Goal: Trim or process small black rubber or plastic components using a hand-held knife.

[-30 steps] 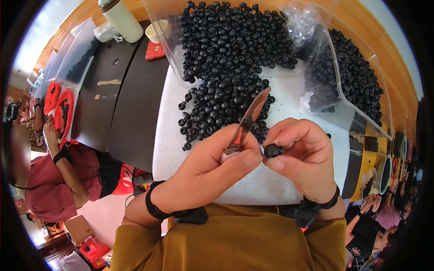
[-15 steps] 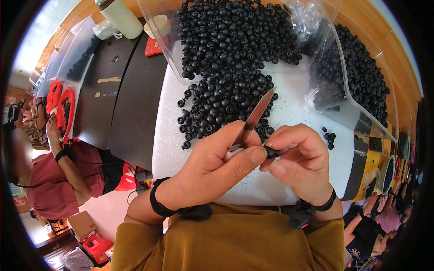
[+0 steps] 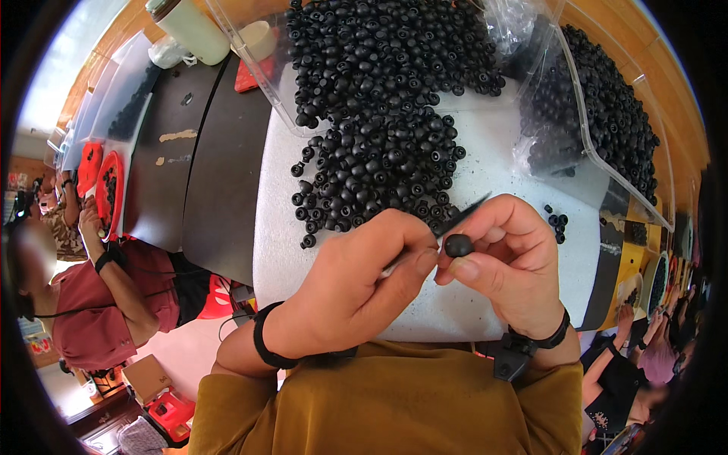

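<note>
Black knob (image 3: 458,246): pinched in your right hand (image 3: 504,265), just beside your left hand (image 3: 364,280), above the white board (image 3: 282,265) and nearer to you than the loose heap (image 3: 375,167) of knobs.
Right hand: its thumb and fingertips meet around the knob, with the remaining fingers curled behind.
Left hand: it is closed in a fist around the knife (image 3: 464,214), which points away from you and to the right, past the knob.
Grip: pinch the knob by its sides, since a shape this round probably rolls easily.
Knife: it shows almost edge-on, so I can't tell whether it touches your right forefinger; give that finger room before you press or turn.
Steadiness: brace one hand against the other; small turns of the knob look safer than long strokes.
Board: the heap lies ahead of you, with a small cluster (image 3: 559,224) of knobs apart on the right.
Tubs: knobs fill a clear tub (image 3: 262,74) at the far side and a second tub (image 3: 582,125) to its right, with a plastic bag (image 3: 509,30) between.
Dark table: this surface (image 3: 220,174) on your left carries a pale bottle (image 3: 189,34).
Room: a co-worker (image 3: 106,303) in dark red sits left, and more people (image 3: 626,387) are to the right.
</note>
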A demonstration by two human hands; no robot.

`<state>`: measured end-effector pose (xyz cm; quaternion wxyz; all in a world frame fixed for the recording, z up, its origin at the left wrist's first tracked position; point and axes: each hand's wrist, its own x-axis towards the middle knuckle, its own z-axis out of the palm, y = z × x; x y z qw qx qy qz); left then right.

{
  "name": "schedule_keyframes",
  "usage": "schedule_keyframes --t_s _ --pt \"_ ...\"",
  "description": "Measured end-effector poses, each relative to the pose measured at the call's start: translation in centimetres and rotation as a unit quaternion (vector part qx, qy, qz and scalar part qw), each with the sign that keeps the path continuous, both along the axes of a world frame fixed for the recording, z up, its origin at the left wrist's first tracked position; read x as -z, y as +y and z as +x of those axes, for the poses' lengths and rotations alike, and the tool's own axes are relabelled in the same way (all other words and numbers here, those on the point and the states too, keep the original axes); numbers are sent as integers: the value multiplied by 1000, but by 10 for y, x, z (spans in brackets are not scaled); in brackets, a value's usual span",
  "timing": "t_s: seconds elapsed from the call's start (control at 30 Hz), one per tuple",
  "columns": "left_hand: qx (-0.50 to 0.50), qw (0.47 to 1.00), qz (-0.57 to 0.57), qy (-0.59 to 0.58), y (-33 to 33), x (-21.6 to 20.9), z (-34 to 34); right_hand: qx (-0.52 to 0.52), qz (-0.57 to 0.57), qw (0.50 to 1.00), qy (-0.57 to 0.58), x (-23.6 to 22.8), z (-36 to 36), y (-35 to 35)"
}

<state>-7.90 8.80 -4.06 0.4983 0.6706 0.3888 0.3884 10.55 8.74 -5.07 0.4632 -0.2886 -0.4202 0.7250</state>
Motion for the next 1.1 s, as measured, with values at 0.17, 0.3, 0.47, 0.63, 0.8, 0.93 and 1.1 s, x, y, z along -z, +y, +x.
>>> schedule_keyframes --t_s 0.17,0.3,0.47,0.63,0.8,0.93,1.1 --pt "19 988 118 99 -4 -1 -3 3 20 999 26 2 1 -3" --pt "-2 975 181 127 -5 2 1 -8 25 999 46 2 -1 -5" --pt "-3 967 196 164 -8 2 0 -18 22 998 51 1 -1 -7" --pt "-19 964 180 194 -16 0 1 -42 20 997 60 -2 -2 -13" --pt "-156 942 130 268 -1 10 -7 -167 211 962 47 -17 4 -14" --pt "-129 975 106 147 -6 -11 -10 -28 95 993 71 -6 -1 -11" --pt "-61 996 29 63 -12 -14 -12 -29 95 992 72 -8 -4 -10"
